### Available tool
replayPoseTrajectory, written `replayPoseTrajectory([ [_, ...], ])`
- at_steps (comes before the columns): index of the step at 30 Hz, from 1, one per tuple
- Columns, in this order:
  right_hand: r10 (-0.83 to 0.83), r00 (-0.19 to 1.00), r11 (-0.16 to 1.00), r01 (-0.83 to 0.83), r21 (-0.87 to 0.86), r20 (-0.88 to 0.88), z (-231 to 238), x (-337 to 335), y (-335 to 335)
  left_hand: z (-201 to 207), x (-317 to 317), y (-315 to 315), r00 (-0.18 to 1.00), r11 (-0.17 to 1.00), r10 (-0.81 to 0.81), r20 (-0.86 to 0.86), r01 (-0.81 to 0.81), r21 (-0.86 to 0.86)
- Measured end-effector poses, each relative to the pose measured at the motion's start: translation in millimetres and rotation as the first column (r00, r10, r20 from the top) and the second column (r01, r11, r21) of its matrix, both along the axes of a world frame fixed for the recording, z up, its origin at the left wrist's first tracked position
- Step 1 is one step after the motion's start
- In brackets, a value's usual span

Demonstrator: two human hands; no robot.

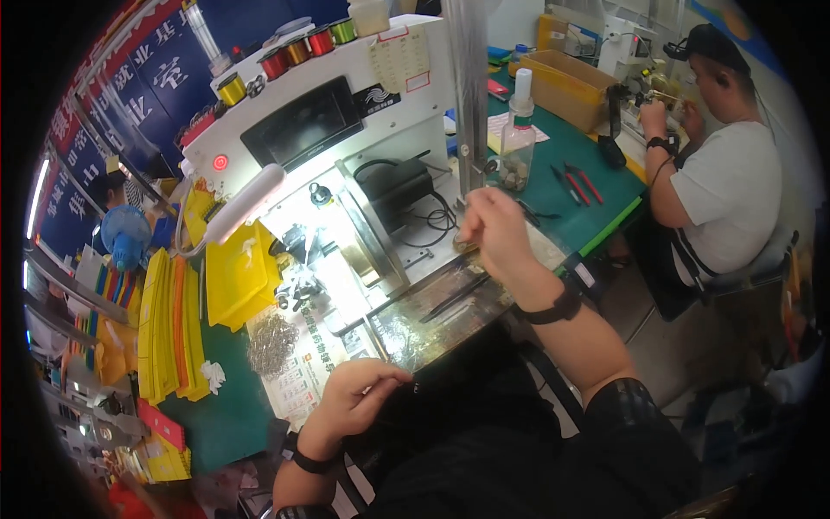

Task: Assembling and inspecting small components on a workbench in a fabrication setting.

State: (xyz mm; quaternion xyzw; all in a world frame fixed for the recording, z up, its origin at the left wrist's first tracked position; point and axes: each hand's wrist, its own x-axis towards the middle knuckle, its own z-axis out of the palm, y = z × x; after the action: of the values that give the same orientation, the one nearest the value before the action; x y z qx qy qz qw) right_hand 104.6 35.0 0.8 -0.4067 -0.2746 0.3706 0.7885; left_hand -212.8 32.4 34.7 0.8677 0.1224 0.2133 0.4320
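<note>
My left hand (359,396) is closed in a pinch at the front edge of the bench, with a tiny shiny bit at its fingertips that is too small to name. Raised beside the upright metal post (471,95), my right hand (501,229) has its fingers curled together; what they hold, if anything, is hidden. Between the hands lies a worn metal work plate (415,333) with dark tweezers (456,297) on it. Behind it stands a white machine with a dark screen (303,125) and a brightly lit mechanism (359,246).
A pile of thin metal pieces (273,344) lies left of the work plate, near a yellow bin (242,281). A lamp (246,203) hangs over the left side. At right are a clear bottle (517,147), red-handled pliers (588,184) and a seated co-worker (726,173).
</note>
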Motion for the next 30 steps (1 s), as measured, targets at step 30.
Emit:
replayPoseTrajectory([
  [30,0.649,0.613,0.755,-0.445,-0.481,0.451,55,-22,55,-13,39,37,0.792,0.652,0.562,0.239,-0.246,-0.717],
])
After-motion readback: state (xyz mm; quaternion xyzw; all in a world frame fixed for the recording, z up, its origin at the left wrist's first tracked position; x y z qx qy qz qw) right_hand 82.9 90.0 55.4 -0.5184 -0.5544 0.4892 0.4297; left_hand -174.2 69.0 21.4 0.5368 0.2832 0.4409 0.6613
